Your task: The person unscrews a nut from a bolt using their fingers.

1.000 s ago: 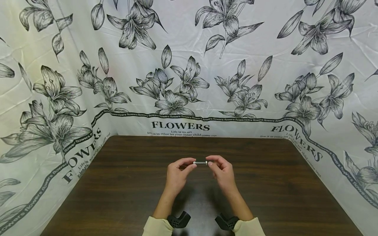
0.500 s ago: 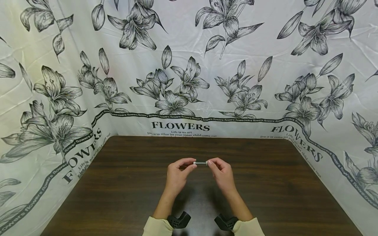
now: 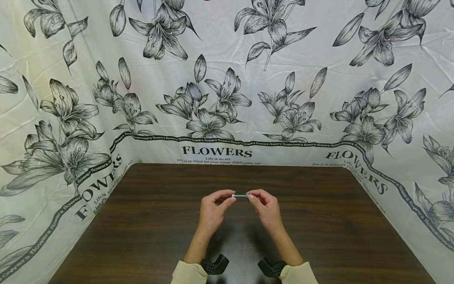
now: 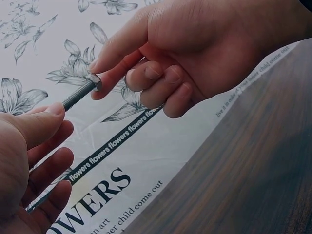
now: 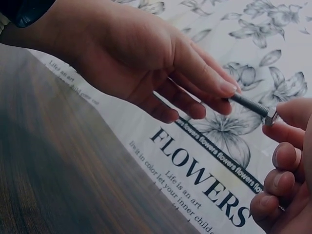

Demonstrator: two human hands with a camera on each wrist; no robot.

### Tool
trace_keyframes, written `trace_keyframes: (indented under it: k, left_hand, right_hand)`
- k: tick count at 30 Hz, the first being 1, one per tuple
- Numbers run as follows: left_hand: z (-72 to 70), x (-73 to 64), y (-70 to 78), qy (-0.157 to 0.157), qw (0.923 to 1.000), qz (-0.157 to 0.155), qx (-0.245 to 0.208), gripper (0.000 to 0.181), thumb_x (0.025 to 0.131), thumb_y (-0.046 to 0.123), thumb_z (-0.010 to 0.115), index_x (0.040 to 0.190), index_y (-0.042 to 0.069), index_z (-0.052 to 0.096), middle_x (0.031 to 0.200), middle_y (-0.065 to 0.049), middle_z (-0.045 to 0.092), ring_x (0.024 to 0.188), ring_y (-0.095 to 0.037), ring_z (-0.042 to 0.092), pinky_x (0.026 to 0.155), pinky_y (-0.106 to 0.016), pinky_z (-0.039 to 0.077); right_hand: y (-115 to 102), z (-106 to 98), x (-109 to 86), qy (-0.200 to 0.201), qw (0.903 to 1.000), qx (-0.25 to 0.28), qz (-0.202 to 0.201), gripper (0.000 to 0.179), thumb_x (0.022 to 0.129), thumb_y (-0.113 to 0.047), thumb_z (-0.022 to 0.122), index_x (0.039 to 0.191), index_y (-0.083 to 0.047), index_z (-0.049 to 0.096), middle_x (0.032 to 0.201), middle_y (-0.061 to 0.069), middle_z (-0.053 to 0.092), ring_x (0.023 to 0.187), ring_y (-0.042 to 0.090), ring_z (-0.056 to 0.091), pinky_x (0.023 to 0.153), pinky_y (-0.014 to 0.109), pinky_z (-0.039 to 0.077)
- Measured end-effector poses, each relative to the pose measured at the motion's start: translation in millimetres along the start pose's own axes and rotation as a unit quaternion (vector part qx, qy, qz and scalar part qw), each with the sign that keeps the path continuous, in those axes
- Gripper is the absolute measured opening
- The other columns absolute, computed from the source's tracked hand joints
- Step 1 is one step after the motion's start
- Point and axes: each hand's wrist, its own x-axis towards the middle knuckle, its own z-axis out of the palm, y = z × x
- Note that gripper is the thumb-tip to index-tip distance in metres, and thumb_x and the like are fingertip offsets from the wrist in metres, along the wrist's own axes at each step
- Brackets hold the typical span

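A grey metal bolt (image 3: 240, 196) is held level between both hands above the table. My left hand (image 3: 212, 209) pinches its left end between thumb and index finger, hiding that end. At the right end sits a hex nut (image 4: 97, 81), with threads showing beside it in the left wrist view. The thumb and index finger of my right hand (image 3: 268, 207) pinch around this nut. In the right wrist view the nut shows right at those fingertips, and the other right fingers are curled in toward the palm.
Below the hands lies a dark brown wooden table (image 3: 152, 228). A white cloth (image 3: 283, 154) printed with black flowers and lettering hangs behind it and along both sides. Black devices (image 3: 215, 265) are strapped at both wrists.
One second ago the right thumb and index finger were spread apart at the nut; they have since come together on it. The left hand and bolt have hardly moved.
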Motion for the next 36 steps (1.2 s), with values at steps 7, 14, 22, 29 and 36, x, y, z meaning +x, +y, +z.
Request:
trace_keyframes:
  k: [7, 14, 22, 29, 36]
  left_hand:
    - [0.3, 0.7, -0.5, 0.003, 1.0000, -0.006, 0.003, 0.017, 0.082, 0.006, 0.078, 0.096, 0.016, 0.077, 0.087, 0.006, 0.072, 0.072, -0.017, 0.063, 0.063, -0.029, 0.051]
    - [0.6, 1.5, -1.4, 0.004, 1.0000, -0.005, -0.003, 0.018, 0.082, 0.004, 0.078, 0.096, 0.015, 0.077, 0.087, 0.005, 0.072, 0.073, -0.020, 0.063, 0.063, -0.030, 0.052]
    - [-0.4, 1.6, -1.0, 0.002, 1.0000, 0.005, -0.005, 0.016, 0.082, 0.007, 0.078, 0.097, 0.013, 0.077, 0.088, 0.002, 0.072, 0.072, -0.016, 0.063, 0.063, -0.030, 0.052]
    - [-0.2, 1.4, -1.1, 0.001, 1.0000, -0.002, -0.008, 0.018, 0.082, 0.004, 0.077, 0.096, 0.015, 0.077, 0.087, 0.004, 0.072, 0.072, -0.017, 0.063, 0.062, -0.028, 0.051]
    - [-0.5, 0.3, -1.0, -0.003, 0.9999, -0.013, -0.005, 0.015, 0.083, 0.013, 0.078, 0.098, 0.012, 0.077, 0.087, 0.005, 0.072, 0.073, -0.017, 0.062, 0.063, -0.028, 0.051]
  right_hand:
    - [3.6, -1.3, 0.6, -0.018, 0.9990, 0.034, -0.022, 0.013, 0.092, 0.006, 0.062, 0.101, 0.014, 0.064, 0.059, 0.008, 0.047, 0.050, 0.005, 0.041, 0.045, 0.018, 0.034]
    - [6.6, -1.6, 0.5, -0.028, 0.9976, 0.045, -0.045, 0.013, 0.090, 0.011, 0.060, 0.102, 0.016, 0.062, 0.057, -0.003, 0.045, 0.049, 0.004, 0.040, 0.044, 0.018, 0.033]
    - [5.0, -0.8, -0.2, -0.030, 0.9962, 0.052, -0.063, 0.014, 0.088, 0.015, 0.060, 0.101, 0.014, 0.063, 0.055, 0.001, 0.043, 0.048, 0.006, 0.039, 0.042, 0.020, 0.032]
    - [0.4, -0.3, -1.6, -0.030, 0.9956, 0.052, -0.072, 0.011, 0.087, 0.018, 0.059, 0.095, 0.013, 0.064, 0.055, 0.002, 0.042, 0.047, 0.006, 0.038, 0.042, 0.021, 0.031]
    - [7.6, -1.2, -0.2, -0.033, 0.9945, 0.048, -0.087, 0.007, 0.086, 0.018, 0.058, 0.086, 0.013, 0.063, 0.056, 0.005, 0.043, 0.049, 0.007, 0.039, 0.043, 0.022, 0.034]
